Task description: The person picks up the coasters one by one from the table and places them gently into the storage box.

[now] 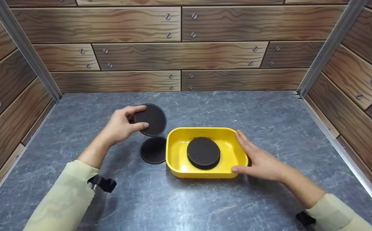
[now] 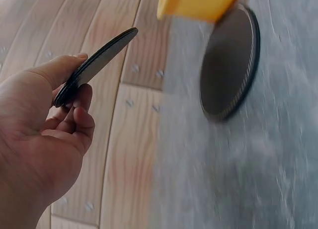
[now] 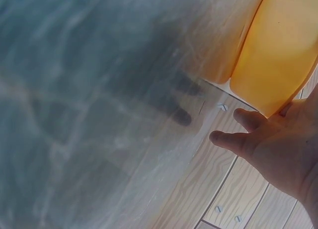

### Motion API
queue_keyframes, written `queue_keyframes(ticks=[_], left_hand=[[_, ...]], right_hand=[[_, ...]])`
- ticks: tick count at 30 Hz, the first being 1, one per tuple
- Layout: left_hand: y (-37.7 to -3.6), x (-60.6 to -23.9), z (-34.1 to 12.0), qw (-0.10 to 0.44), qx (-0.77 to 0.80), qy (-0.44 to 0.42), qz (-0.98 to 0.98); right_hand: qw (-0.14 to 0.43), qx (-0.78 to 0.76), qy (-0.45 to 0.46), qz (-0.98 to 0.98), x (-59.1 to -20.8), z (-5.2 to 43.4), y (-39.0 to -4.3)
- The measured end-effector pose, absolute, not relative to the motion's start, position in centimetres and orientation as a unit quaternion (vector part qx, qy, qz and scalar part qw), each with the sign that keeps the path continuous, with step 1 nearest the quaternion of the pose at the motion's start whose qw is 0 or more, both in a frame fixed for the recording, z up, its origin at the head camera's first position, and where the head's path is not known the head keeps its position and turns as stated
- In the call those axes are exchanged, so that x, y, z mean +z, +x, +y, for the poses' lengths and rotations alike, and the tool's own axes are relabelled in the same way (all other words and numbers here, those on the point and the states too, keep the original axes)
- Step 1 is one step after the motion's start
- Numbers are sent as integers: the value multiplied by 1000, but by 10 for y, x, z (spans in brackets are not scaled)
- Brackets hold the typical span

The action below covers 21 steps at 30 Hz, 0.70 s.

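Note:
My left hand (image 1: 122, 125) pinches a round black coaster (image 1: 154, 120) by its edge, thumb on one face and fingers on the other. It is tilted above the table, left of a yellow tub (image 1: 176, 174). In the left wrist view the held coaster (image 2: 107, 55) is nearly edge-on. Another black coaster (image 1: 152, 150) lies against the tub's left side. Inside the tub sits a thick black round piece (image 1: 203, 151), like stacked coasters. My right hand (image 1: 259, 162) rests against the tub's right end, thumb at the front corner and straight fingers along the back corner.
The grey marbled table (image 1: 186, 205) is bounded by wood-print walls (image 1: 179, 56) at the back and sides. Metal strips (image 1: 336, 147) run along the edges. A black strap with a small device (image 1: 104, 183) sits at the left sleeve cuff.

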<state>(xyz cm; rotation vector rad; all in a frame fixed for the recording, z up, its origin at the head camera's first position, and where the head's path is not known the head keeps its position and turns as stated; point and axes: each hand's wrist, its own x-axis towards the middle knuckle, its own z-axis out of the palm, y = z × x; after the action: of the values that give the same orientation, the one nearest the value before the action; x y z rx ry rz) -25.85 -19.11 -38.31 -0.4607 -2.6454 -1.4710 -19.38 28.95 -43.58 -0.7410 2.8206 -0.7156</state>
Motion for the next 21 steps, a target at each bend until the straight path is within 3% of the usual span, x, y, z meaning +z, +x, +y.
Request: queue_keyframes(ticks=[21], left_hand=[[-254,-383,-104,-10,-477,-281,-833]], right_hand=[[65,-236,-249,937,-435,290,-193]])
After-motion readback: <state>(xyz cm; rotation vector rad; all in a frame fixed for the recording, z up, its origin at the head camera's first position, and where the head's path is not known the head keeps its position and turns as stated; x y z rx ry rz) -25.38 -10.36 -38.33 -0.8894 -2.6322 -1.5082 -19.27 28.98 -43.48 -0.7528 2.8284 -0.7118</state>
